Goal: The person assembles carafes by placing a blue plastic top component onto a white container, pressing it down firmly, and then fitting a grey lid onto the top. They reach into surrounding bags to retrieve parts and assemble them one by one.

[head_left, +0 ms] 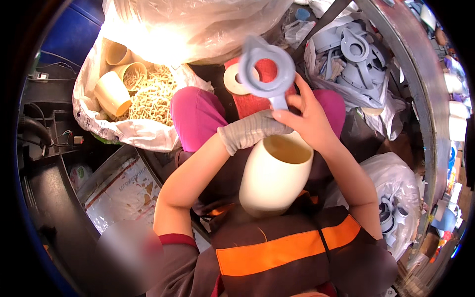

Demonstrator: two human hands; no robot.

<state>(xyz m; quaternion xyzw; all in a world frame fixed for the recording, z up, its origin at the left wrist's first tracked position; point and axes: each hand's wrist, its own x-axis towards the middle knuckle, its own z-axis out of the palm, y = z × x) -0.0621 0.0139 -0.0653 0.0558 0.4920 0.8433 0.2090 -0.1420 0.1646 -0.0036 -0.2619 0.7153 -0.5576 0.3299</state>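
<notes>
My right hand (309, 116), bare, holds a grey plastic jug lid (282, 74) by its short tab, with a finger along its edge. The lid is ring-shaped, with a wide round opening and a pointed spout, and is raised above my lap. My left hand (252, 131) wears a knitted grey glove and reaches across to the lid's tab, beside the jug's far rim. Its fingertips are hidden behind my right hand. A cream plastic jug body (272, 178) leans in my lap below both hands, its mouth tipped away from me.
A white sack (89, 121) at left holds cream cups (113, 94) and many small pale pieces (153, 94). More grey lids (355, 47) fill a bag at far right; another plastic bag (396, 173) lies near right. A cream ring (232, 80) rests on something red (247, 105) between my knees. A metal beam (420, 89) curves along the right.
</notes>
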